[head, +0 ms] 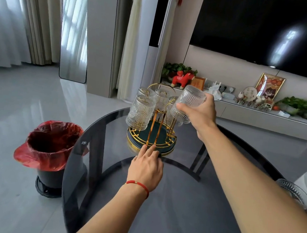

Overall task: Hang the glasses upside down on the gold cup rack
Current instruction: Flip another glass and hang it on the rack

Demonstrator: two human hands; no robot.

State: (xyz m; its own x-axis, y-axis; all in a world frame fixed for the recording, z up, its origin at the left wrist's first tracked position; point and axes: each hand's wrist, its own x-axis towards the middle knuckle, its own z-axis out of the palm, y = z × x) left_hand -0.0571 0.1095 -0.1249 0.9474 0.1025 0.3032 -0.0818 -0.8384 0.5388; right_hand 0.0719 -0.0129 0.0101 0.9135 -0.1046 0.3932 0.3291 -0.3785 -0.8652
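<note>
Gold cup rack (151, 135) standing toward the far edge of the round glass table (186, 206), with several ribbed glasses already hung mouth-down on its prongs; the nearest (139, 113) hangs on the rack's left side. We count at least four hung (the ones behind overlap, so the exact number is uncertain). Our right hand (201, 112) is closed around a further glass (190, 98), tilted and held above the rack's right side, not yet seated on a prong. Our left hand (146, 165) rests fingers-down, grasping nothing, at the near rim of the rack's base, seemingly to steady it. One more glass (293, 191) waits at the table's right edge. We judge the task largely done: two glasses remain.
</note>
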